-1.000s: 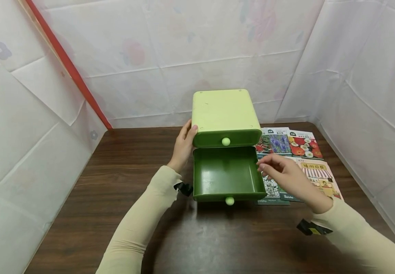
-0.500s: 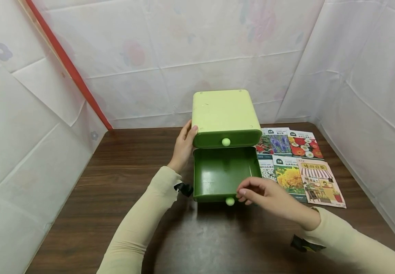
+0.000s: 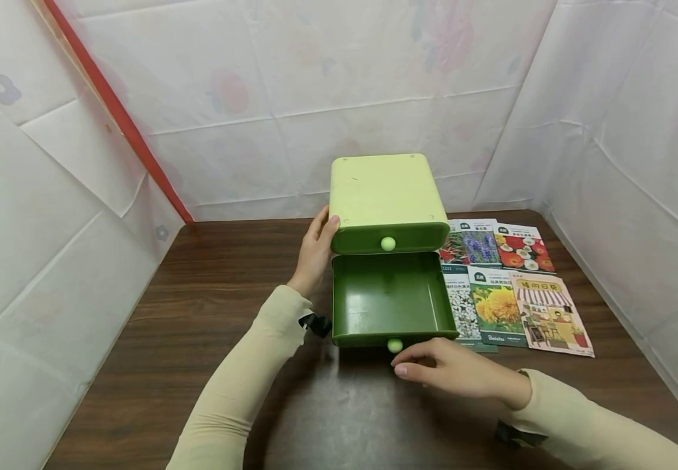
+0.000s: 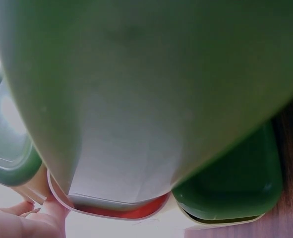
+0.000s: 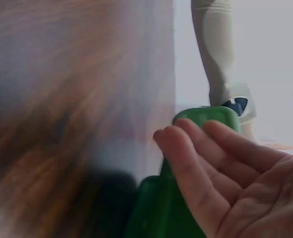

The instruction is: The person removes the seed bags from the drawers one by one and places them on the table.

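Observation:
A pale green cabinet [image 3: 382, 189] with dark green fronts stands on the table. Its middle drawer [image 3: 391, 297] is pulled far out, with nothing seen inside. My left hand [image 3: 314, 251] rests against the cabinet's left side, thumb by the front top corner; in the left wrist view, the fingers [image 4: 29, 218] show at the lower left. Just below and right of the round light green knob [image 3: 395, 345] is my right hand [image 3: 456, 369], holding nothing. Its fingers are loosely extended in the right wrist view, close to the green drawer front [image 5: 205, 114].
Flower seed packets lie in two rows right of the cabinet, among them a yellow-flower packet [image 3: 498, 303] and a pink shop-picture packet [image 3: 552, 313]. White sheeting [image 3: 227, 130] hangs behind and at both sides. A lower drawer [image 4: 230, 183] sits under the pulled-out one.
My right hand has moved from the drawer's right side leftward and toward me, to below the knob, uncovering the seed packets. The left hand and the drawer have stayed put.

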`<state>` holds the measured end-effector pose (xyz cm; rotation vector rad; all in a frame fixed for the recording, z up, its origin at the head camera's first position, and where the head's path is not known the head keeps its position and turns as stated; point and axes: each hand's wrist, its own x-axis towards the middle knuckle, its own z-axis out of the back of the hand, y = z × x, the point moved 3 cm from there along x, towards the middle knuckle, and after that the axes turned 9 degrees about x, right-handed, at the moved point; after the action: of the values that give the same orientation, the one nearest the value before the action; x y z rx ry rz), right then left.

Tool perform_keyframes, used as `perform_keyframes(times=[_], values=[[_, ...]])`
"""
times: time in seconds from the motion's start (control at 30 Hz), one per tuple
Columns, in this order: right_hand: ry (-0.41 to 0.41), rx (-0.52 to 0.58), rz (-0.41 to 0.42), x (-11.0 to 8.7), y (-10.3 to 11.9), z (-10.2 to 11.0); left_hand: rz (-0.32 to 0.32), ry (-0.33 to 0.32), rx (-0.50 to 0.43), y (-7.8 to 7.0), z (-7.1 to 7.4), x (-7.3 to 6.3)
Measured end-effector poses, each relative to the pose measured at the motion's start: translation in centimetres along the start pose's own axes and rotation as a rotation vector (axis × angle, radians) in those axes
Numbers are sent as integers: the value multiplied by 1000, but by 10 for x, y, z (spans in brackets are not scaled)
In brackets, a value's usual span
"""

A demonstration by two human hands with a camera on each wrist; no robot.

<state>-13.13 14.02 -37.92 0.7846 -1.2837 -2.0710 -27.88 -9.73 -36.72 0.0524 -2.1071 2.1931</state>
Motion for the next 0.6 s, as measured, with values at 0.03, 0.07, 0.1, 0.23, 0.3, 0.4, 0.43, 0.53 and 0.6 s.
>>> perform_keyframes(times=[0.03,0.07,0.1,0.23,0.3,0.4,0.43,0.53,0.6], values=[[0,3,-10,1,-2,-1,-1,1,-2,0,0,0],[2,15,-19,2,-5,-2,-1,2,-3,0,0,0],[0,33,-35,3,-7,-3,0,2,-4,0,0,0],[-1,152,-70,9,-19,-8,2,-2,-5,0,0,0],[-5,215,-86,12,-25,-11,3,-2,-5,1,0,0],[-19,305,-111,16,-34,-16,3,-4,-1,1,0,0],[-21,345,-120,17,-36,-18,5,-5,-3,1,0,0],[-18,492,-141,20,-42,-23,6,-4,0,2,0,1],[-18,616,-164,22,-46,-26,1,5,5,2,0,1]])
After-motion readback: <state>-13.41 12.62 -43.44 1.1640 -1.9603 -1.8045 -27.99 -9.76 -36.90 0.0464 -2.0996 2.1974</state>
